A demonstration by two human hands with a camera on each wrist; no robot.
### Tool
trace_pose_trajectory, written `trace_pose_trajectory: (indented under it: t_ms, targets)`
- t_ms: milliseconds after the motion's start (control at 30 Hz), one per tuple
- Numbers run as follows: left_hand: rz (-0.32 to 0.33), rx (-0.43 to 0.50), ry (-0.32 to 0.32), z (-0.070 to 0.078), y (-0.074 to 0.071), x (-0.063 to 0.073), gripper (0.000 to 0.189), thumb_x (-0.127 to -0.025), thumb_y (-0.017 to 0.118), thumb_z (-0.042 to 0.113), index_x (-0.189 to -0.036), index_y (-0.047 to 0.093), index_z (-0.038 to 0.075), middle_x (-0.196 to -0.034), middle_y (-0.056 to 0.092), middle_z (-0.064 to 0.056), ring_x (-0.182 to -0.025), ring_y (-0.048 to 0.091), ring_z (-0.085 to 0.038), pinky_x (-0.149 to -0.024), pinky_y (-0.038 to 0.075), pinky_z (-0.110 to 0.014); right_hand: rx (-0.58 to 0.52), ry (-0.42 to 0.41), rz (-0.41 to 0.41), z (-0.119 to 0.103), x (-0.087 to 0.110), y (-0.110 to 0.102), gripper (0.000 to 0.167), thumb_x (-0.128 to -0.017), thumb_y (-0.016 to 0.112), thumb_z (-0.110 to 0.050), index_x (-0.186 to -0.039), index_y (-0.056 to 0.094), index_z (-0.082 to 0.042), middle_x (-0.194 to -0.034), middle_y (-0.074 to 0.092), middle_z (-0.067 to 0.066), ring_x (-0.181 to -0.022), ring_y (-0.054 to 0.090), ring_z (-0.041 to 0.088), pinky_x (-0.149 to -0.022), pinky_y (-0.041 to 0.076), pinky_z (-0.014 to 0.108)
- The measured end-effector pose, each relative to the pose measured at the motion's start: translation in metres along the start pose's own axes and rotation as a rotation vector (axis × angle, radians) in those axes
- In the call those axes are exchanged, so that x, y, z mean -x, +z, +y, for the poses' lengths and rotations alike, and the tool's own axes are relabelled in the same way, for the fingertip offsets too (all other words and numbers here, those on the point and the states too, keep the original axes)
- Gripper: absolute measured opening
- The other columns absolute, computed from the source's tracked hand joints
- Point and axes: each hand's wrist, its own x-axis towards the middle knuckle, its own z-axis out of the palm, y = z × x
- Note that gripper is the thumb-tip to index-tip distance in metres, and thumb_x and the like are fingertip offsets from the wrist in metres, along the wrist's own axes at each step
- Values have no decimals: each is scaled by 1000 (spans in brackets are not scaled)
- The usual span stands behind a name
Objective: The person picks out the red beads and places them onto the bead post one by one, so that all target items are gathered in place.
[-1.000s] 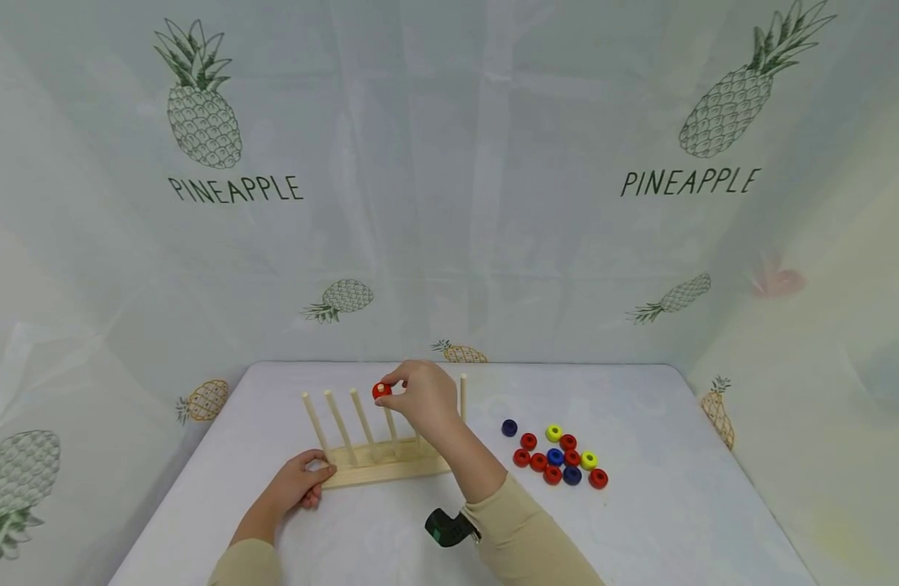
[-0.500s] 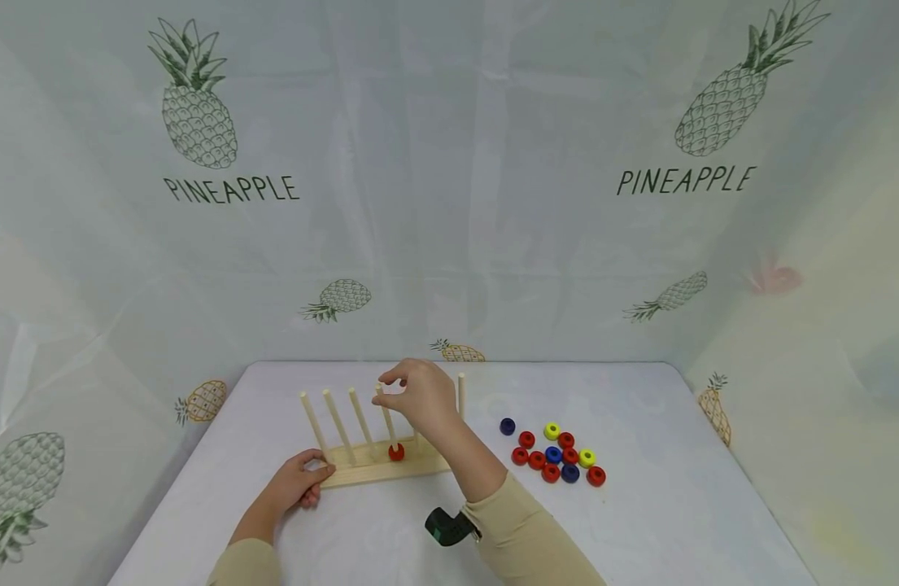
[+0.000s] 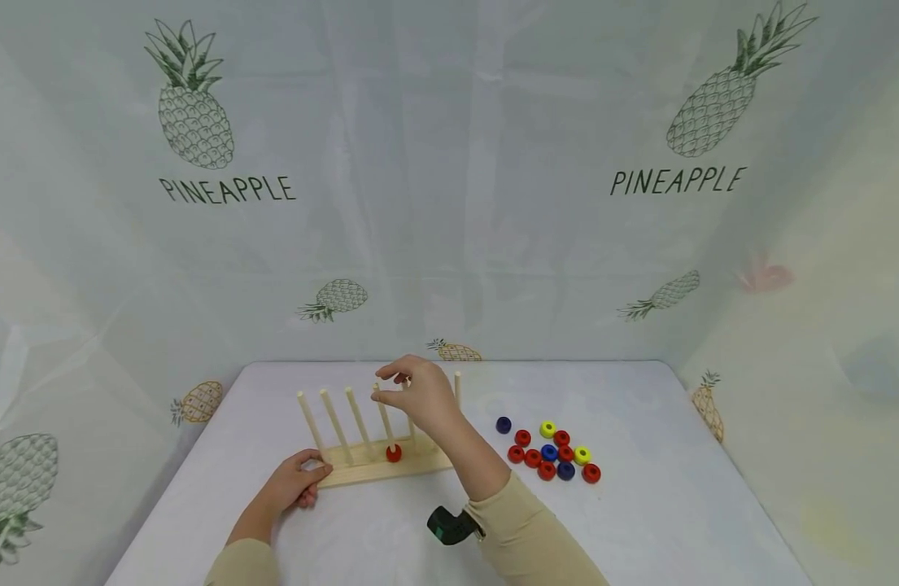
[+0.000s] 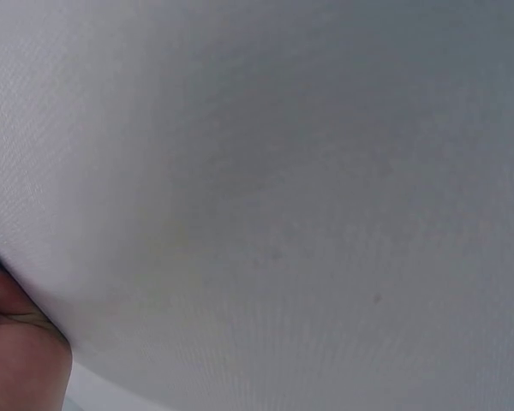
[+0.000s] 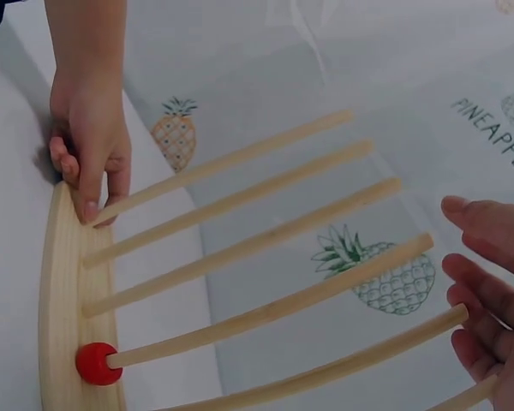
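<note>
A wooden peg rack [image 3: 372,471] with a row of upright dowels stands on the table. My left hand [image 3: 294,482] grips its left end, thumb on top of the base and fingers around the far side. One red bead [image 3: 394,454] sits at the foot of the fourth dowel from the left, threaded onto it, and also shows in the right wrist view as a red bead [image 5: 96,364]. Beside the top of that dowel is my right hand [image 3: 425,396], thumb and fingers apart with nothing between them. The right forearm partly hides the rack's right end.
To the right of the rack lies a loose group of beads: several red beads [image 3: 533,458], two yellow beads [image 3: 582,447], a blue bead [image 3: 549,445] and dark blue beads [image 3: 504,417]. A pineapple-print curtain [image 3: 449,203] hangs behind the white table [image 3: 639,521].
The right hand has let go of the red bead, which slid from the dowel's top down to the base. The left hand has kept its grip on the rack.
</note>
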Motion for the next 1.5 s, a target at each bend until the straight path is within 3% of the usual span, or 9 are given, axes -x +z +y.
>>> trace_pose_trajectory:
  t_ms: [167, 433, 633, 1000, 1200, 1500]
  targets:
    - [-3, 11, 1, -2, 1, 4, 43, -97, 62, 18, -124, 43, -10, -55, 53, 1, -44, 50, -6, -43, 43, -19, -129, -39, 20, 4, 5, -3, 23, -81, 82, -24, -103, 75, -20, -99, 64, -13, -93, 57, 13, -79, 49, 31]
    - [-21, 17, -10, -5, 3, 3, 39, -98, 61, 20, -122, 46, -8, -56, 53, 2, -45, 51, -6, -44, 44, -19, -292, -66, 123, 13, 18, -17, 18, -82, 81, -23, -100, 75, -22, -101, 64, -11, -97, 57, 12, -88, 47, 41]
    - [-42, 42, -6, -3, 3, 2, 39, -101, 57, 21, -122, 45, -9, -57, 54, 2, -47, 52, -7, -45, 43, -19, -383, -54, 175, 21, 27, -31, 20, -81, 82, -18, -100, 76, -16, -104, 66, -2, -97, 60, 22, -92, 47, 43]
    - [-21, 10, -10, -6, -2, -5, 41, -101, 56, 24, -123, 45, -9, -56, 54, 1, -47, 53, -8, -45, 44, -20, -402, 44, 268, 23, 49, -54, 20, -82, 78, -4, -102, 74, -2, -105, 68, 9, -92, 61, 25, -87, 50, 38]
    - [24, -8, -26, -2, -1, -3, 42, -103, 52, 27, -124, 48, -9, -56, 54, 0, -47, 54, -9, -45, 45, -20, -438, 69, 304, 53, 53, -47, 20, -82, 80, -12, -100, 75, -7, -102, 69, 5, -89, 61, 20, -81, 51, 29]
    - [45, 8, -53, -2, -1, -1, 37, -106, 43, 22, -124, 45, -11, -57, 54, -1, -47, 55, -9, -45, 46, -20, -412, 98, 368, 82, 68, -40, 17, -82, 81, -14, -96, 75, -8, -94, 70, 3, -84, 62, 19, -77, 52, 26]
